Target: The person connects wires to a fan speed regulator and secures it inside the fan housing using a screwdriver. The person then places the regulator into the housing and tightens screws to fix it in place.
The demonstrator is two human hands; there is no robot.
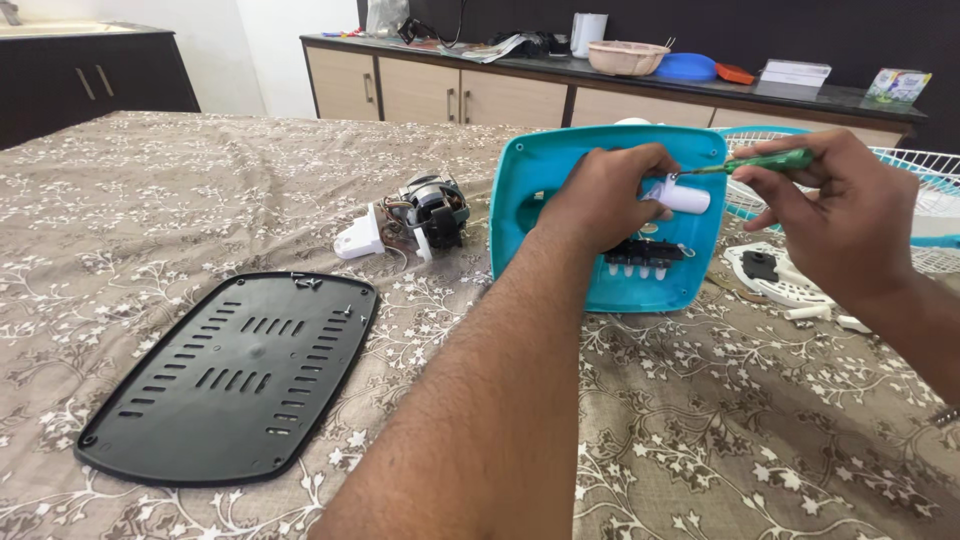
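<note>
A teal plastic fan base (540,190) stands on edge on the bed, its hollow underside facing me. My left hand (600,195) reaches into it and grips a small white cylinder (685,197) wired to the base. My right hand (845,215) holds a green-handled screwdriver (770,162), whose tip touches the end of the white cylinder. A black switch block (645,255) with white pegs sits lower inside the base.
A black vented base plate (230,375) lies flat at the left. A fan motor (425,215) with a white housing lies behind it. A white fan grille (930,175) and small white parts (790,280) lie at the right. A cabinet counter (600,75) runs along the back.
</note>
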